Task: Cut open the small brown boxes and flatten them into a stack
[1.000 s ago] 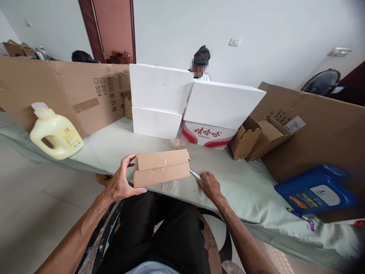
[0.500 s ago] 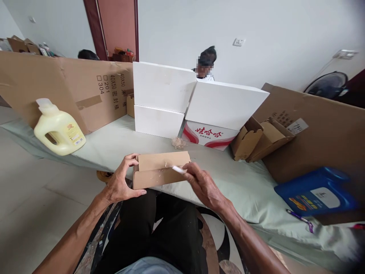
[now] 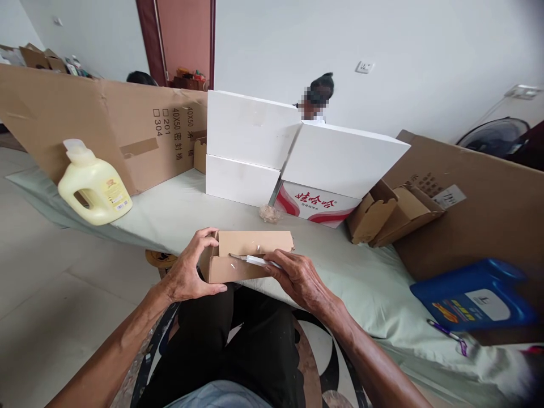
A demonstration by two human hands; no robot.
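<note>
A small brown cardboard box (image 3: 255, 242) lies at the front edge of the cloth-covered table. My left hand (image 3: 193, 269) is closed around its left end, fingers at the back corner and thumb along the lower front. In my right hand (image 3: 300, 277) is a small white-handled knife (image 3: 257, 260). Its thin metal blade points left and lies along the seam between the upper flap and the front panel; whether it is in the seam I cannot tell. Small shiny bits show on the cardboard. Just behind the box sits a crumpled clear plastic lump (image 3: 269, 213).
White boxes (image 3: 250, 127) and a red-and-white carton (image 3: 317, 204) stand behind. A yellow jug (image 3: 96, 190) is at left, with a large cardboard panel (image 3: 144, 141). At right are open small boxes (image 3: 374, 218), a blue jug (image 3: 476, 294) and a purple pen (image 3: 448, 331). A person sits beyond.
The knife has come down onto the box's seam, its blade now visible and pointing left. My left hand keeps its hold on the box. The whole view has shifted slightly.
</note>
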